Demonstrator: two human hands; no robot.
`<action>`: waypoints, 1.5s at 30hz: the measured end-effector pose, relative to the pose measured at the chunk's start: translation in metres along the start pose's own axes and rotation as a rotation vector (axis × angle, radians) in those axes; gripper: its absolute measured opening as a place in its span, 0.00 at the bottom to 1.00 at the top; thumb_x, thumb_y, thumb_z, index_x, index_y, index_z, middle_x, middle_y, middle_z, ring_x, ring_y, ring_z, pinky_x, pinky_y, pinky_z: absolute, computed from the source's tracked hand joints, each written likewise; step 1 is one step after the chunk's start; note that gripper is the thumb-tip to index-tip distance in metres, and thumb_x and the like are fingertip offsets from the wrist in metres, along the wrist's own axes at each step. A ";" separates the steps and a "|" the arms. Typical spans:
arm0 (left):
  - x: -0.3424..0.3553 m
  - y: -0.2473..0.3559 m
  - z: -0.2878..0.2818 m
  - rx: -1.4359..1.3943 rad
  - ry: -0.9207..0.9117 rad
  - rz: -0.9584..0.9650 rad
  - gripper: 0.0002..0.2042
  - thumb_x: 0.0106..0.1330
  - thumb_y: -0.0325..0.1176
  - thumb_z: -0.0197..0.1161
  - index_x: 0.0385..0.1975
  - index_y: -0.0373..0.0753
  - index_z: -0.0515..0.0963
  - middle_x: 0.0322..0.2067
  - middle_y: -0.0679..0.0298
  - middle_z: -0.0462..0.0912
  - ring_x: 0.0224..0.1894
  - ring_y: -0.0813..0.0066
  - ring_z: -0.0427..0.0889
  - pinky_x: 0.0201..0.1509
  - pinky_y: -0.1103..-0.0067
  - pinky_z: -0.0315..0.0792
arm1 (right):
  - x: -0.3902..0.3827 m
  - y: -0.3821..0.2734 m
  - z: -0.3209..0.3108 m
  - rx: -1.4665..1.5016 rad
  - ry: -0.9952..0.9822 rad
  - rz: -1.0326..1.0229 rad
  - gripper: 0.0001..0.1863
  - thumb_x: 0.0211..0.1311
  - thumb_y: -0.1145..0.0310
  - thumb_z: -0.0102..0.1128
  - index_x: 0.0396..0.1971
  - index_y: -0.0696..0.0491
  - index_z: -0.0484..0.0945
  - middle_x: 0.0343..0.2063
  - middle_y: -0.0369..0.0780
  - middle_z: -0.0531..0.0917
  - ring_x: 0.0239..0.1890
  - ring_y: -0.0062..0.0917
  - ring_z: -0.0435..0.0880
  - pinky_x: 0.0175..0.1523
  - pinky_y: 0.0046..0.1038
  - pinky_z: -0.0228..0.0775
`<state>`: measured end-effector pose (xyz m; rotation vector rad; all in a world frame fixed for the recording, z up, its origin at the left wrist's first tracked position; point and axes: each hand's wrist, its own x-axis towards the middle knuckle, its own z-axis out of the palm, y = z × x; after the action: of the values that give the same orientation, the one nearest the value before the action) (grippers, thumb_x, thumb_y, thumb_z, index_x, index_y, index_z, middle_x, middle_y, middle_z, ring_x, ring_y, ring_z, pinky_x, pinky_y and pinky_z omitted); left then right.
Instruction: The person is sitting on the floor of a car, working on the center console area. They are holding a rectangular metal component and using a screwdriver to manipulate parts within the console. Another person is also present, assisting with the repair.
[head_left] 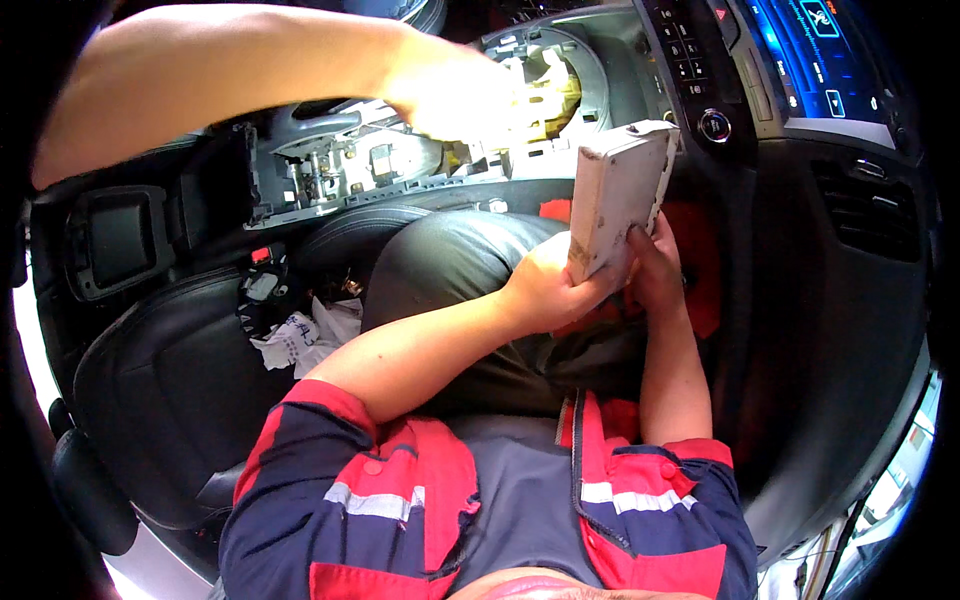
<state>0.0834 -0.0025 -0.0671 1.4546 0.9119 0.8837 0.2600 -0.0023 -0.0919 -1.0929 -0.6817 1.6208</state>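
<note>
My left hand (570,290) grips the lower left of a scuffed off-white rectangular block (615,195), a slim box or casing held upright and tilted at chest height over my lap. My right hand (655,260) holds its lower right, thumb on the face. A co-worker's bare arm (230,65) reaches across from the upper left into the opened centre console (320,180), whose metal and plastic innards show; that hand is washed out by glare, so what it touches cannot be made out.
Right of the console stand a button panel (685,60), a lit screen (810,55) and an air vent (865,205) on the dashboard. A black seat (150,380) lies left of my legs, with a belt buckle (262,257) and crumpled white paper (305,345). An open armrest bin (120,240) is behind.
</note>
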 end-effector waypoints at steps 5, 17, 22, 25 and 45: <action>0.000 -0.003 -0.001 0.063 -0.008 0.034 0.14 0.65 0.41 0.57 0.41 0.38 0.78 0.37 0.53 0.82 0.40 0.53 0.81 0.44 0.67 0.74 | -0.001 0.003 -0.002 -0.029 0.053 0.015 0.30 0.58 0.60 0.65 0.56 0.60 0.66 0.48 0.41 0.77 0.50 0.25 0.76 0.58 0.29 0.66; -0.002 -0.001 -0.004 0.068 -0.053 0.016 0.14 0.65 0.40 0.57 0.43 0.39 0.78 0.38 0.54 0.82 0.43 0.55 0.81 0.46 0.67 0.74 | -0.004 0.000 0.001 -0.057 0.084 0.011 0.32 0.57 0.60 0.65 0.57 0.59 0.66 0.49 0.41 0.77 0.51 0.25 0.75 0.58 0.28 0.65; -0.002 0.005 -0.007 0.016 -0.078 -0.019 0.14 0.65 0.40 0.57 0.44 0.39 0.77 0.40 0.54 0.82 0.44 0.56 0.81 0.48 0.68 0.73 | -0.007 -0.003 0.002 -0.104 0.102 0.028 0.31 0.58 0.60 0.65 0.57 0.59 0.66 0.49 0.40 0.77 0.50 0.25 0.76 0.57 0.28 0.66; -0.003 0.003 -0.006 0.053 -0.059 0.022 0.13 0.64 0.38 0.56 0.44 0.39 0.77 0.40 0.54 0.81 0.43 0.56 0.81 0.48 0.68 0.74 | -0.006 -0.004 0.005 -0.078 0.080 -0.004 0.30 0.58 0.60 0.64 0.57 0.59 0.66 0.48 0.40 0.77 0.50 0.25 0.76 0.57 0.28 0.67; -0.005 -0.009 -0.003 0.186 -0.064 0.211 0.09 0.62 0.31 0.57 0.40 0.39 0.78 0.41 0.54 0.80 0.41 0.53 0.80 0.45 0.66 0.75 | -0.007 -0.007 0.008 -0.011 0.025 -0.027 0.30 0.59 0.62 0.64 0.57 0.59 0.66 0.48 0.41 0.78 0.49 0.25 0.77 0.57 0.29 0.67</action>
<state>0.0788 -0.0052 -0.0758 1.7538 0.8202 0.9192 0.2562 -0.0057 -0.0806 -1.1056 -0.6866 1.5797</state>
